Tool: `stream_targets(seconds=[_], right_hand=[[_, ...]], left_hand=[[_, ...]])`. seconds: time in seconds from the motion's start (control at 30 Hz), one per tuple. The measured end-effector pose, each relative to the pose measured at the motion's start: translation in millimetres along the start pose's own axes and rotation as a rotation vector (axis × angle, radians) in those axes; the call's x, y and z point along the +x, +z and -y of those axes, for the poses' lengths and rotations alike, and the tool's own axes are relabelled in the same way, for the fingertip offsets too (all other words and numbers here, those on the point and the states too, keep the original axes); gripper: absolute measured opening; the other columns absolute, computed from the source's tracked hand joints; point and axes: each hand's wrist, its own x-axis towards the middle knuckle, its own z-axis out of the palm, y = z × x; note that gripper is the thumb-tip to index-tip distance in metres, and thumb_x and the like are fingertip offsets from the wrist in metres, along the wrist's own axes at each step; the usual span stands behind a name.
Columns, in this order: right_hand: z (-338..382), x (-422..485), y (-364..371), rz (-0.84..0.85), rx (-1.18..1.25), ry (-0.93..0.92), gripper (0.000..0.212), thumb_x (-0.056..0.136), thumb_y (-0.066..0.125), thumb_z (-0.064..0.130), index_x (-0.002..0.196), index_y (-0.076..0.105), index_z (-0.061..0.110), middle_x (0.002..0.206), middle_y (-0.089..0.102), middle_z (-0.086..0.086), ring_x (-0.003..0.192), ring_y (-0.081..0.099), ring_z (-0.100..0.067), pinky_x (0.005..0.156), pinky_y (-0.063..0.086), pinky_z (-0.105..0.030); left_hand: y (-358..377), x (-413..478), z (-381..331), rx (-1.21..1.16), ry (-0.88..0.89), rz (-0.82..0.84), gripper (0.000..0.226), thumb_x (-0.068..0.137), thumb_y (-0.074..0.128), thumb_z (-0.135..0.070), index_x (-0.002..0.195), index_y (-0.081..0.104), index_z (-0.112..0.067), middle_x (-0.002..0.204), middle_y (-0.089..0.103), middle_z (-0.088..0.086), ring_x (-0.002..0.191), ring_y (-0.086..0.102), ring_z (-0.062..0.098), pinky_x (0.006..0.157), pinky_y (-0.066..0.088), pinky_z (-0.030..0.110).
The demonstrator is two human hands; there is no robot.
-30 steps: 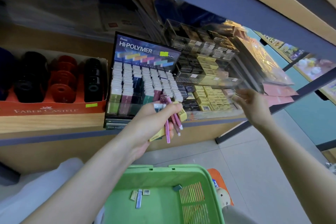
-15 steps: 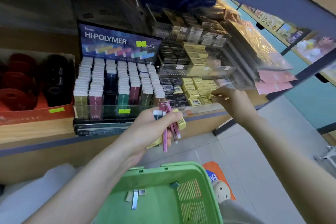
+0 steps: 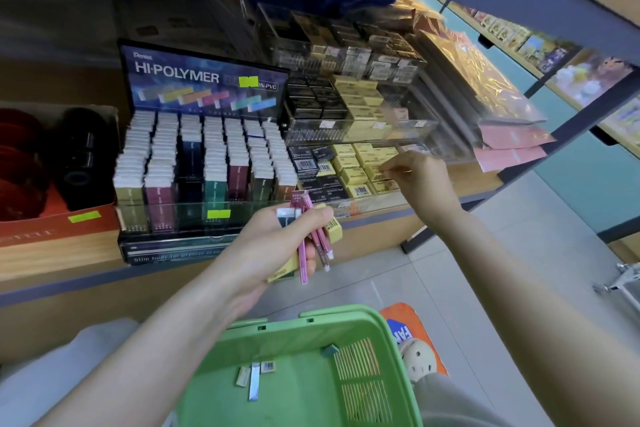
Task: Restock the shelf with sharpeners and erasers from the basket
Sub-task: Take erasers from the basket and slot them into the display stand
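While left hand (image 3: 277, 246) grips fan of pink slim erasers (image 3: 313, 239) and yellow block erasers (image 3: 334, 229) just in front of HI-POLYMER display (image 3: 204, 80), likely as ready supply, right hand (image 3: 419, 180) reaches right of display into clear tray (image 3: 377, 206). Its fingertips are drawn together over yellow eraser rows (image 3: 353, 170); whether pinching one, cannot tell. Green basket (image 3: 277, 326) sits below display, loose erasers (image 3: 254, 381) lying inside.

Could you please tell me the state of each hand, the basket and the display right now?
Left hand: grips a bundle of erasers.
Right hand: fingertips at the shelved yellow erasers; grip unclear.
Green basket: holds a few loose pieces.
HI-POLYMER display: rows nearly full.
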Motion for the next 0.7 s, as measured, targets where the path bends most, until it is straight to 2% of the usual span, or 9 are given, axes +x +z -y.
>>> stream_targets(seconds=[0.07,0.1,0.17,0.27,0.3,0.4,0.5,0.63,0.7], right_hand=[[6,-9,-5,-0.007,-0.042,-0.012,0.015,0.091,0.059,0.007,0.101,0.070,0.004,0.110,0.069,-0.009,0.114,0.060,-0.023,0.096,0.047,-0.035],[12,-15,-8,-0.032,-0.036,-0.002,0.017,0.093,0.057,0.013,0.104,0.069,0.007,0.111,0.069,-0.006,0.106,0.063,-0.019,0.088,0.049,-0.030],[33,-32,-13,-0.061,0.144,0.044,0.013,0.095,0.055,0.018,0.101,0.066,0.015,0.097,0.069,0.000,0.082,0.062,-0.009,0.073,0.047,-0.019],[70,-62,-22,0.100,0.513,0.050,0.007,0.093,0.056,0.021,0.094,0.062,0.025,0.082,0.064,0.004,0.068,0.060,-0.009,0.063,0.049,-0.020],[78,-70,-24,0.159,0.576,0.041,0.006,0.091,0.059,0.024,0.095,0.063,0.025,0.081,0.064,0.005,0.068,0.059,-0.010,0.062,0.050,-0.022],[94,-84,-22,0.230,0.577,0.019,0.026,0.079,0.068,0.037,0.097,0.067,0.020,0.083,0.066,0.009,0.071,0.059,-0.006,0.067,0.054,-0.030],[99,-87,-17,0.209,0.555,0.019,0.017,0.080,0.074,0.024,0.095,0.069,0.020,0.086,0.068,0.008,0.071,0.061,-0.007,0.069,0.056,-0.037],[101,-89,-16,0.188,0.555,0.015,0.012,0.090,0.063,0.016,0.099,0.067,0.021,0.080,0.072,0.004,0.071,0.068,-0.012,0.069,0.057,-0.038],[97,-86,-18,0.108,0.533,0.031,0.016,0.091,0.059,0.013,0.096,0.064,0.027,0.081,0.071,0.002,0.074,0.068,-0.013,0.072,0.057,-0.038]], left_hand=[[0,0,0,-0.007,0.000,-0.007,0.025,0.089,0.064,-0.026,0.085,0.066,-0.002,0.052,0.051,0.003,0.041,0.046,0.014,0.042,0.041,0.018],[1,0,0,-0.008,0.002,-0.009,0.024,0.089,0.063,-0.026,0.084,0.066,-0.003,0.051,0.052,0.002,0.041,0.047,0.014,0.042,0.041,0.018],[0,-1,1,-0.002,0.008,-0.015,0.024,0.089,0.063,-0.027,0.079,0.066,-0.005,0.050,0.053,0.001,0.042,0.047,0.014,0.043,0.041,0.019],[0,-1,3,0.010,0.011,-0.031,0.026,0.089,0.062,-0.029,0.076,0.065,-0.007,0.050,0.054,0.001,0.042,0.047,0.014,0.045,0.042,0.022],[0,-2,3,0.006,0.014,-0.032,0.026,0.089,0.062,-0.029,0.076,0.064,-0.007,0.050,0.054,0.001,0.042,0.047,0.013,0.045,0.041,0.022],[3,-5,3,0.005,0.032,-0.026,0.026,0.090,0.060,-0.028,0.075,0.062,-0.006,0.048,0.054,0.001,0.040,0.046,0.012,0.043,0.041,0.020],[4,-8,4,0.036,0.050,-0.017,0.028,0.092,0.058,-0.028,0.074,0.061,-0.007,0.047,0.054,0.002,0.040,0.047,0.014,0.042,0.041,0.019],[0,-8,4,0.075,0.072,-0.027,0.027,0.092,0.056,-0.028,0.089,0.065,-0.003,0.047,0.057,0.000,0.040,0.048,0.013,0.042,0.040,0.020],[-1,-9,3,0.063,0.074,-0.029,0.028,0.093,0.056,-0.026,0.092,0.063,0.001,0.048,0.060,-0.002,0.039,0.048,0.011,0.041,0.041,0.019]])
